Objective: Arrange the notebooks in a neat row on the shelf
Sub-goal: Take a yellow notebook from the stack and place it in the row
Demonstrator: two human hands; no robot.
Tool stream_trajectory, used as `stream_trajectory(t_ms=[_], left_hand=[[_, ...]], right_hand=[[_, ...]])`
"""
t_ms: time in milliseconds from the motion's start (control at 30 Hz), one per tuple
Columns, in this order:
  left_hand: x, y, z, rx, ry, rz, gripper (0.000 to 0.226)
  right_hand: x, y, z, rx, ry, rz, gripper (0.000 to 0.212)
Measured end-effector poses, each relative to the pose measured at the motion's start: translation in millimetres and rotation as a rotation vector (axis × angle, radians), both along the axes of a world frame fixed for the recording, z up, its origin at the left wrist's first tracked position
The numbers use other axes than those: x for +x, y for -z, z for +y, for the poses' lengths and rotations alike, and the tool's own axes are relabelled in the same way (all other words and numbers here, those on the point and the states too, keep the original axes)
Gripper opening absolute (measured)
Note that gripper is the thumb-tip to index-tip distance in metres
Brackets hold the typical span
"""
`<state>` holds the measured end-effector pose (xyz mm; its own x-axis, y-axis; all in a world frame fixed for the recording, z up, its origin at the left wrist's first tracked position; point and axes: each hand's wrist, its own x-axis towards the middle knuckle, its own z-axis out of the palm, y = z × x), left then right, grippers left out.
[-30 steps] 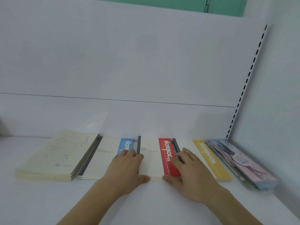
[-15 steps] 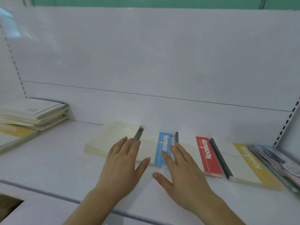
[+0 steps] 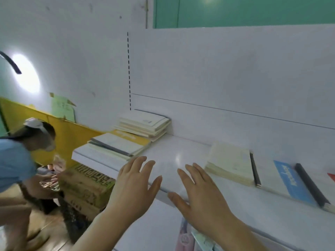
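Note:
On the white shelf [image 3: 181,151] a row of notebooks lies flat at the right: a cream stack [image 3: 230,163], then a blue-banded notebook [image 3: 282,178] with a dark spine. At the shelf's left end sit a pile of cream notebooks [image 3: 145,124] and a lower pile with a yellow-banded notebook [image 3: 117,144] on top. My left hand [image 3: 136,183] and my right hand [image 3: 197,191] hover with fingers spread over the bare stretch of shelf between the two groups. Neither holds anything.
A person in a blue top [image 3: 16,160] bends over cardboard boxes [image 3: 85,187] on the floor at the left. A lower shelf below holds pink and pale notebooks [image 3: 188,238]. The white back panel [image 3: 226,69] rises behind the shelf.
My view has swung left. Both hands lifted off the red and blue notebooks and moved left along the shelf, now over its bare middle. The left piles and a person came into sight.

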<state>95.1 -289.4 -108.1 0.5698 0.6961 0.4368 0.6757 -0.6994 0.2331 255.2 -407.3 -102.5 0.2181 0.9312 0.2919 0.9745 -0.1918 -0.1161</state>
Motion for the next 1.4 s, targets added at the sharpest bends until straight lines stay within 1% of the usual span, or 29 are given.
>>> stream_trajectory(t_ms=[233, 367, 500, 567, 633, 700, 767, 800, 867, 933, 1000, 1100, 1133, 1167, 1200, 1267, 1300, 1333, 1400], left_hand=[[-65.6, 5.0, 76.3, -0.067, -0.087, -0.04, 0.056], [-72.3, 7.4, 121.2, -0.068, -0.092, -0.024, 0.059], [-67.2, 5.9, 167.0, -0.072, -0.08, 0.024, 0.062], [-62.4, 6.6, 190.3, -0.064, -0.074, 0.066, 0.064], [-57.1, 8.7, 210.0, -0.05, -0.075, 0.102, 0.068], [-53.5, 14.5, 226.3, -0.044, -0.043, 0.136, 0.078], [-52.3, 22.4, 238.3, -0.014, 0.003, 0.133, 0.088], [-52.0, 26.0, 244.1, 0.021, 0.022, 0.096, 0.086], [-51.4, 28.2, 256.0, 0.095, 0.048, -0.004, 0.075], [-51.6, 26.2, 265.0, 0.157, 0.09, -0.097, 0.061], [-54.1, 21.7, 270.2, 0.168, 0.161, -0.195, 0.054], [-64.3, 7.5, 269.0, 0.125, 0.226, -0.401, 0.053], [-68.9, 1.5, 265.9, 0.096, 0.233, -0.463, 0.054], [-74.0, -7.3, 260.7, 0.012, 0.254, -0.507, 0.057], [-78.0, -14.6, 255.1, -0.138, 0.307, -0.525, 0.062], [-84.1, -26.3, 240.5, -0.567, 0.456, -0.524, 0.073], [-86.4, -30.5, 233.5, -0.753, 0.503, -0.537, 0.069], [-88.3, -33.2, 228.7, -0.879, 0.529, -0.578, 0.055], [-90.7, -34.3, 227.8, -0.99, 0.484, -0.707, 0.015]], right_hand=[[-56.0, 0.8, 99.5, 0.01, -0.078, -0.004, 0.072], [-61.1, 2.1, 160.0, 0.01, -0.086, 0.001, 0.071], [-60.7, 6.7, 207.1, -0.001, -0.111, 0.005, 0.082], [-60.3, 5.8, 223.3, -0.039, -0.11, 0.001, 0.083], [-58.6, 4.5, 235.1, -0.041, -0.103, -0.033, 0.072], [-57.8, 5.3, 242.3, 0.001, -0.118, -0.073, 0.052], [-59.5, 5.4, 245.6, 0.05, -0.135, -0.098, 0.042], [-61.4, 5.6, 247.4, 0.075, -0.145, -0.124, 0.041], [-65.7, 3.9, 250.6, 0.135, -0.132, -0.203, 0.04], [-68.7, 1.4, 252.6, 0.178, -0.032, -0.232, 0.039], [-69.6, 0.1, 252.6, 0.241, 0.037, -0.226, 0.04], [-79.9, -11.4, 244.2, 0.404, 0.115, -0.218, 0.038], [-89.0, -16.8, 240.7, 0.464, 0.153, -0.225, 0.037], [-100.7, -21.7, 237.7, 0.529, 0.196, -0.237, 0.035], [-114.3, -24.4, 236.4, 0.582, 0.234, -0.253, 0.034], [-145.6, -20.3, 238.5, 0.622, 0.242, -0.257, 0.031], [-159.1, -12.8, 241.3, 0.606, 0.207, -0.244, 0.029], [-170.2, -5.2, 244.0, 0.571, 0.164, -0.207, 0.03], [-182.8, 5.6, 245.2, 0.488, 0.093, -0.093, 0.038]])
